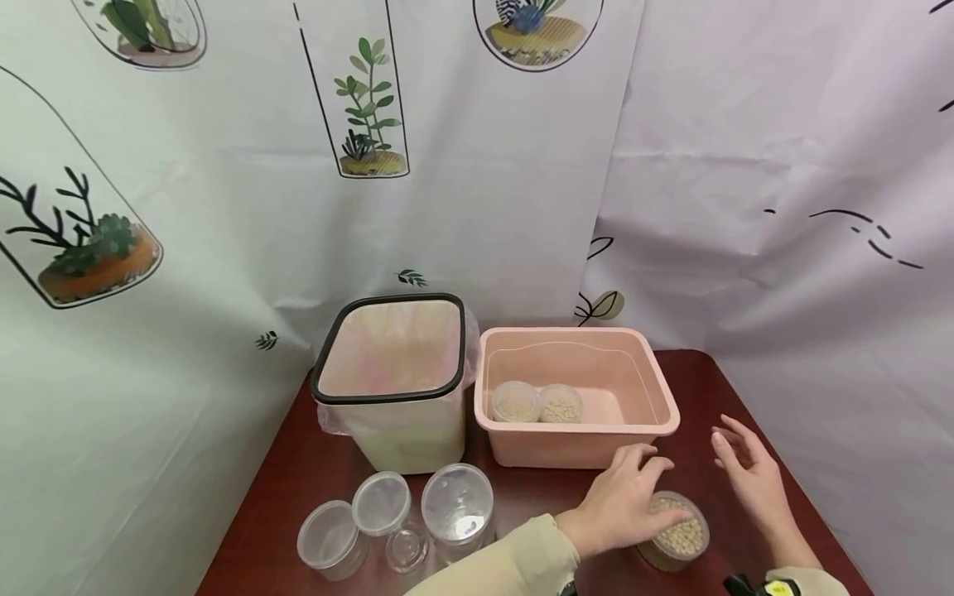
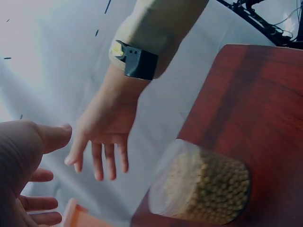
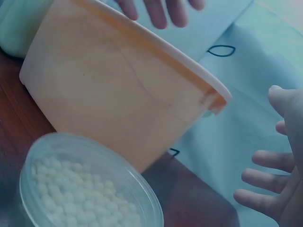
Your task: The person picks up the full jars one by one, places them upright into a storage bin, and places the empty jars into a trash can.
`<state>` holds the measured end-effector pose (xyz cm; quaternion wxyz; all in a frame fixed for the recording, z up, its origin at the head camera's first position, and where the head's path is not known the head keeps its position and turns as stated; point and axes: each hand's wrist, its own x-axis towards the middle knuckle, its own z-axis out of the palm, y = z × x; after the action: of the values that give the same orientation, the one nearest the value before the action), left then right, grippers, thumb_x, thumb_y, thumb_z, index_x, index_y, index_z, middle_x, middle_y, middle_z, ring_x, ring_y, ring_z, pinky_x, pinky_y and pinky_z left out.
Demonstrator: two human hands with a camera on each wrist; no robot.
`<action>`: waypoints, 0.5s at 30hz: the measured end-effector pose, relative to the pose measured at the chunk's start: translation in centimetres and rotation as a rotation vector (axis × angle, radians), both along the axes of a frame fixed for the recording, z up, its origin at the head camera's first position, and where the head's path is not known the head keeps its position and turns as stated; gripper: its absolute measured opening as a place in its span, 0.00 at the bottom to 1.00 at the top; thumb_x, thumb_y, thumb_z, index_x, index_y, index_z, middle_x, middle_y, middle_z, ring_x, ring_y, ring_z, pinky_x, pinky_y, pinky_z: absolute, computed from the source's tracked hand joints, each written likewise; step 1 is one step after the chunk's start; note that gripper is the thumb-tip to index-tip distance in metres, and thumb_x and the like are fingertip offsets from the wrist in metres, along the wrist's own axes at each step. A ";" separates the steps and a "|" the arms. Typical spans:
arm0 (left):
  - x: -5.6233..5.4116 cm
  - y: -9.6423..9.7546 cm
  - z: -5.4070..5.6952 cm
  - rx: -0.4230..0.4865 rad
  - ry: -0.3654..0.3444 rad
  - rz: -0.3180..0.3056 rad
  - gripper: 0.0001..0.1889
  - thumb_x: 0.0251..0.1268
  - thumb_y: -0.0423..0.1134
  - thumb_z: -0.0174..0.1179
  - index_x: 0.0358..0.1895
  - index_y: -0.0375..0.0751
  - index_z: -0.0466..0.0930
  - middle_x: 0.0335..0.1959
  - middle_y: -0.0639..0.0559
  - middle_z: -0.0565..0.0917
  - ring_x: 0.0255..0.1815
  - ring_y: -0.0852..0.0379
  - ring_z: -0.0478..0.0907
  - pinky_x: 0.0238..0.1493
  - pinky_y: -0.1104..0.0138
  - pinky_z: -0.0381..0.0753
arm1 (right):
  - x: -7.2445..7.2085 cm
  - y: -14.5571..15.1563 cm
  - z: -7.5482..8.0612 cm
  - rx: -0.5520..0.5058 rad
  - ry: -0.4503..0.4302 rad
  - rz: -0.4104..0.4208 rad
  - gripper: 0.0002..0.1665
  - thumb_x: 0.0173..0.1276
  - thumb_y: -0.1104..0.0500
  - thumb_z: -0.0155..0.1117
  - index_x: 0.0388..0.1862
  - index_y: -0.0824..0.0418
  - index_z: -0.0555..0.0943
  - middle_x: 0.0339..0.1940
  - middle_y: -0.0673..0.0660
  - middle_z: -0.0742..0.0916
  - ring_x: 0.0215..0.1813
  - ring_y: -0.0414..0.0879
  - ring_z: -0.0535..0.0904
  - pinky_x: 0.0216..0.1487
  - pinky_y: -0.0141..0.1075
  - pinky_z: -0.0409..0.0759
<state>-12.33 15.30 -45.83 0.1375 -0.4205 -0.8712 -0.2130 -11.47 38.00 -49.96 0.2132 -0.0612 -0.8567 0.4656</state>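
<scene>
A clear lidded jar of pale beans (image 1: 680, 530) stands on the table at the front right. My left hand (image 1: 622, 501) is just left of it, fingers loosely bent, and overlaps the jar's edge in the head view. On the other side my right hand (image 1: 754, 480) is raised, fingers spread, holding nothing. The left wrist view shows the jar (image 2: 203, 184) from the side, filled with round beans, with the right hand (image 2: 109, 127) beyond it. In the right wrist view the jar's lid (image 3: 90, 184) fills the lower left.
A pink basin (image 1: 581, 447) at the back holds two small tubs (image 1: 561, 406) with pale contents. Left of it stands a white bin (image 1: 410, 430) with a black rim. Several clear containers (image 1: 456, 505) sit at the front left. A printed cloth (image 1: 484, 232) hangs behind the table.
</scene>
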 end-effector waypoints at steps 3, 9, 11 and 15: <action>0.1 0.3 -0.8 0.000 -0.021 -0.019 0.29 0.53 0.63 0.61 0.55 0.53 0.72 0.58 0.52 0.68 0.60 0.61 0.64 0.41 0.77 0.72 | 0.6 0.2 0.5 0.005 -0.013 -0.015 0.29 0.72 0.52 0.52 0.69 0.57 0.63 0.49 0.40 0.75 0.42 0.20 0.71 0.36 0.21 0.74; 0.6 1.1 -3.1 0.001 -0.070 -0.054 0.32 0.49 0.65 0.63 0.56 0.54 0.71 0.59 0.54 0.67 0.61 0.63 0.63 0.40 0.79 0.71 | 1.4 0.9 0.1 -0.056 -0.035 -0.030 0.29 0.72 0.53 0.52 0.69 0.57 0.63 0.47 0.36 0.75 0.42 0.19 0.71 0.36 0.20 0.74; 0.7 1.3 -3.8 -0.009 -0.085 -0.062 0.34 0.47 0.66 0.63 0.57 0.55 0.71 0.59 0.54 0.66 0.61 0.63 0.62 0.40 0.79 0.71 | 1.7 1.1 -0.2 -0.075 -0.039 -0.039 0.29 0.72 0.54 0.52 0.69 0.58 0.62 0.47 0.37 0.76 0.42 0.18 0.71 0.35 0.20 0.75; 0.9 1.8 -4.8 -0.031 -0.114 -0.071 0.36 0.46 0.68 0.62 0.60 0.59 0.70 0.62 0.57 0.64 0.63 0.63 0.60 0.41 0.79 0.71 | 2.3 1.4 -0.9 -0.097 -0.067 -0.071 0.29 0.72 0.52 0.52 0.69 0.60 0.63 0.43 0.32 0.75 0.41 0.18 0.71 0.34 0.21 0.75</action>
<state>-11.39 17.12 -50.67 0.0732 -0.4404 -0.8653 -0.2279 -9.14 39.35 -50.87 0.1975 -0.1174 -0.8370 0.4966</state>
